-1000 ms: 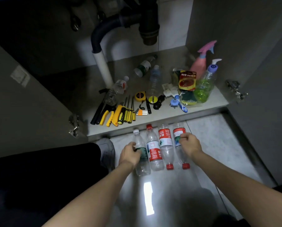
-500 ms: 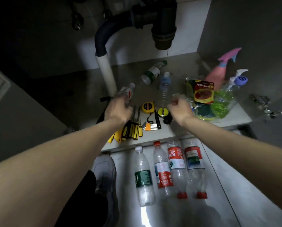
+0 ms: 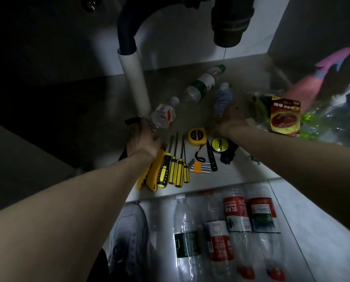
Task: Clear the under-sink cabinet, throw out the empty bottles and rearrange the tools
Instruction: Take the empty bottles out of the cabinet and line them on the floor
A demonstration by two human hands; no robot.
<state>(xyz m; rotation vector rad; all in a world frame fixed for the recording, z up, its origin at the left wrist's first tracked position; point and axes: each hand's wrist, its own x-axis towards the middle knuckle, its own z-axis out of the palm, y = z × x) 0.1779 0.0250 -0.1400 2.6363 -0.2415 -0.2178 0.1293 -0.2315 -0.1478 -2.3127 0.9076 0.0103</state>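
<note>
Under-sink cabinet shelf: L hand grips red-label bottle, R hand on blue-label bottle, grip unclear.

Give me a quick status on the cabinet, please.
Left hand on red-label bottle; right hand at blue-label bottle, grip unclear. Four bottles on floor. White pipe crowds left hand.

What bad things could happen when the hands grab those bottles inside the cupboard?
The left hand reaches past the white pipe for the red-label bottle; it might bump the pipe. The right hand, at the blue-label bottle, could knock the round green-label bottle and send it rolling.
</note>
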